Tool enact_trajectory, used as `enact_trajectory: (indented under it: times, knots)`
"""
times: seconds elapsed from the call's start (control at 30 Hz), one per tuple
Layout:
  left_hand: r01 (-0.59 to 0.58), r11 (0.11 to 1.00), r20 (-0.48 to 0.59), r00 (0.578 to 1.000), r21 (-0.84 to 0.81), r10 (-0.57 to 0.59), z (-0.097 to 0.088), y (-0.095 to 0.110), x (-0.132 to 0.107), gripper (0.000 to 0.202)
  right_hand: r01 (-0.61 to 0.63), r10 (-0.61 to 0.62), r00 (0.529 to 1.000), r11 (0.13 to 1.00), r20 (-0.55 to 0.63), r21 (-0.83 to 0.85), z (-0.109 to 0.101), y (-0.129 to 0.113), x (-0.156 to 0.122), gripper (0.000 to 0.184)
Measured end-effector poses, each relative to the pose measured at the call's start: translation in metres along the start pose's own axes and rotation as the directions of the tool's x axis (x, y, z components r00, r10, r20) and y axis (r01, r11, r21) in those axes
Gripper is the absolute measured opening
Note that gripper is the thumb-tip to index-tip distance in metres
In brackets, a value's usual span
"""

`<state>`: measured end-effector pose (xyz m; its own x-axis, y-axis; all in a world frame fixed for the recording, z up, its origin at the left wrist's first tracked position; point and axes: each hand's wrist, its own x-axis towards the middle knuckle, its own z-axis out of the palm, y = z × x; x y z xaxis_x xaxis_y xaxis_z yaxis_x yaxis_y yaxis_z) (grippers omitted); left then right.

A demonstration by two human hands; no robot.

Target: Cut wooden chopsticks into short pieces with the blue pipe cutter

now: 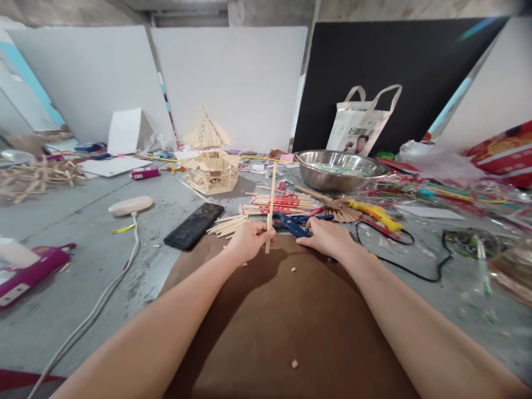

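My left hand (249,241) is closed, pinching a long wooden chopstick (273,185) upright together with a shorter piece of stick. To its right, my right hand (329,238) has its fingers closed on blue-handled pliers (292,223), whose far parts lie toward the pile of sticks. Behind both hands are chopsticks in red-printed paper wrappers (282,204). Bare cut sticks (228,226) lie loose beside my left hand. Below my hands spreads a brown sheet (266,321) with small cut-off bits (295,363) on it.
A small stick-built pavilion (211,166) stands at the back. Right of it are a steel basin (343,172) and a white bag (359,124). A black phone (194,226) lies left, a yellow glue gun (380,215) with a black cord right. Purple power strips and a white cable are left.
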<state>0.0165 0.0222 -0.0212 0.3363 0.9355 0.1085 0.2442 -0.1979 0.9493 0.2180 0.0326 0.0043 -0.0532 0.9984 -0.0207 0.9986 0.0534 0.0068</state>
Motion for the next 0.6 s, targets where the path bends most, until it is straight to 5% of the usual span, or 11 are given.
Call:
enact_trajectory:
  times: [0.27, 0.47, 0.6]
  knots:
    - [0.047, 0.999, -0.04, 0.998, -0.014, -0.047, -0.004, 0.001, 0.0, 0.024, 0.026, -0.031, 0.995, 0.998, -0.09, -0.057, 0.002, -0.007, -0.005, 0.028]
    - [-0.043, 0.978, -0.133, 0.989, 0.205, 0.072, -0.008, 0.007, -0.001, 0.026, -0.031, 0.053, 0.978, 0.993, -0.202, 0.11, -0.004, -0.006, -0.003, 0.04]
    - [-0.057, 0.987, -0.111, 0.991, 0.151, 0.075, -0.007, 0.006, -0.001, 0.027, 0.049, 0.045, 0.929, 0.969, -0.368, 0.241, -0.013, -0.005, -0.004, 0.039]
